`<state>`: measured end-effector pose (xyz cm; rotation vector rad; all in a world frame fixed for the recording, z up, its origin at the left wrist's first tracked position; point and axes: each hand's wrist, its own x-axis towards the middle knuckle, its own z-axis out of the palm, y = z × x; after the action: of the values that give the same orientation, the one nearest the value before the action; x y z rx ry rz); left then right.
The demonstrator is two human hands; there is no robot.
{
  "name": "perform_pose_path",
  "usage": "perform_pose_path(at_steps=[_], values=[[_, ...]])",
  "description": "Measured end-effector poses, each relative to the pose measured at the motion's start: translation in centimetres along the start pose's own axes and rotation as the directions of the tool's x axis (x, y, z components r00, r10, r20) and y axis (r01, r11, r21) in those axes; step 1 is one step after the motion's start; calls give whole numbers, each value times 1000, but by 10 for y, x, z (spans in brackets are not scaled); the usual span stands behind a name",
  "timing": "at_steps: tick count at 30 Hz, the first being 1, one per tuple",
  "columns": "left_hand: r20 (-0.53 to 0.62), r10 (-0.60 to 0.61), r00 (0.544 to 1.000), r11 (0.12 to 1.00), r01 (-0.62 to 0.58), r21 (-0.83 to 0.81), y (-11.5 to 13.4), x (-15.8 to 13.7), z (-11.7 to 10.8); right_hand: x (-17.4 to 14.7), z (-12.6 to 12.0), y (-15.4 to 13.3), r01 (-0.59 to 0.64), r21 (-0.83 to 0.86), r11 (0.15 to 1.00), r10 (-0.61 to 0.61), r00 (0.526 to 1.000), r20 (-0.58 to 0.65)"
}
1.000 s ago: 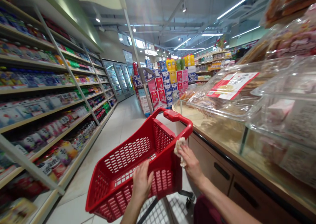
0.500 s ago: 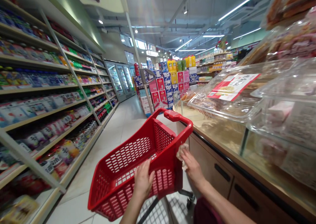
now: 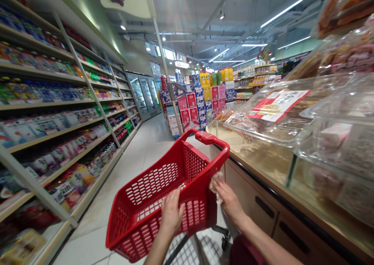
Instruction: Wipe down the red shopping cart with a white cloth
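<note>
A red plastic shopping cart point(image 3: 140, 226) with a perforated basket stands in front of me, its handle towards the upper right. My left hand point(image 3: 172, 210) grips the near side rim, fingers over the edge and thumb on the outer wall. A crumpled off-white cloth point(image 3: 215, 182) is pressed against the cart's outer side below the handle. Over that cloth my right hand point(image 3: 228, 196) is closed, and its palm hides part of it. The basket holds nothing that I can see.
Stocked drink shelves point(image 3: 52, 101) line the left side. A wooden display counter point(image 3: 251, 171) with clear food boxes point(image 3: 269, 113) stands close on the right. Farther ahead are stacked cartons point(image 3: 189, 109), a pole point(image 3: 163, 54) and glass-door fridges point(image 3: 143, 93). Tiled floor point(image 3: 140, 144) runs between.
The whole scene sits slightly lower and farther right as my view shifts. Both hands keep nearly the same places on the cart, the cloth still under my right hand.
</note>
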<state>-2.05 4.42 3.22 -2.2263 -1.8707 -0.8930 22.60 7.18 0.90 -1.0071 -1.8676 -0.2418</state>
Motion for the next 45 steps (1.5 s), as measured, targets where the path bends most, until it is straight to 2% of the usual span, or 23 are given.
perform_pose_path(at_steps=[2, 4, 6, 8, 10, 11, 13, 15, 18, 20, 23, 25, 27, 29, 31, 33, 35, 37, 40, 42, 45], values=[[8, 6, 1000, 1000, -6, 16, 1, 0, 0, -23, 4, 0, -5, 3, 1000, 5, 997, 78], [9, 8, 1000, 999, -8, 41, 2, 0, 1, -18, -10, -1, -65, 29, 997, 64, 997, 45], [7, 11, 1000, 997, -12, 73, 4, 0, 2, 12, -31, -6, -125, 80, 989, 131, 989, -64], [11, 28, 1000, 993, -29, 113, 7, -1, 2, 52, -45, -11, -93, 127, 988, 110, 984, -137], [2, 54, 999, 984, -53, 173, 9, -4, 1, 77, -44, -17, -39, 109, 993, 56, 986, -154], [-16, 62, 998, 976, -57, 209, 11, -7, 0, 79, -36, -19, -17, 96, 995, 30, 990, -135], [-69, 64, 996, 959, -42, 279, 12, -13, -2, 64, -13, -25, 15, 86, 996, -10, 998, -57], [-99, 65, 993, 946, -30, 322, 11, -20, -4, 32, 11, -30, 32, 107, 994, -35, 999, 31], [-82, 92, 992, 941, -60, 332, 5, -29, -7, -2, 22, -38, 27, 168, 985, -49, 991, 125], [-85, 95, 992, 943, -63, 327, 1, -33, -8, 6, 10, -44, -6, 214, 977, -21, 992, 121], [-100, 82, 992, 948, -46, 315, -5, -37, -9, 48, -11, -49, -20, 262, 965, 25, 1000, -14], [-100, 76, 992, 954, -44, 296, -7, -39, -10, 65, -11, -50, 13, 256, 967, 6, 997, -75], [-98, 74, 992, 960, -44, 275, -8, -42, -12, 54, 4, -49, 60, 236, 970, -54, 998, -32], [-96, 66, 993, 963, -38, 268, -10, -46, -14, 19, 24, -49, 115, 228, 967, -139, 986, 91], [-88, 59, 994, 961, -33, 275, -13, -53, -17, -18, 39, -51, 71, 210, 975, -117, 970, 212], [-93, 56, 994, 958, -28, 286, -18, -60, -21, -35, 42, -60, 44, 225, 973, -102, 961, 258], [-120, 48, 992, 955, -11, 298, -25, -67, -26, -23, 35, -76, 65, 274, 960, -125, 970, 207], [-159, 25, 987, 949, 27, 315, -33, -74, -30, 4, 30, -94, 125, 322, 938, -170, 979, 115], [-222, -28, 975, 933, 105, 344, -46, -83, -38, 25, 40, -114, 208, 328, 921, -244, 967, 71], [-243, -69, 967, 922, 155, 354, -53, -91, -44, 10, 56, -119, 244, 297, 923, -289, 950, 118], [-248, -145, 958, 911, 227, 344, -65, -109, -55, -31, 78, -125, 261, 277, 925, -330, 912, 243]])
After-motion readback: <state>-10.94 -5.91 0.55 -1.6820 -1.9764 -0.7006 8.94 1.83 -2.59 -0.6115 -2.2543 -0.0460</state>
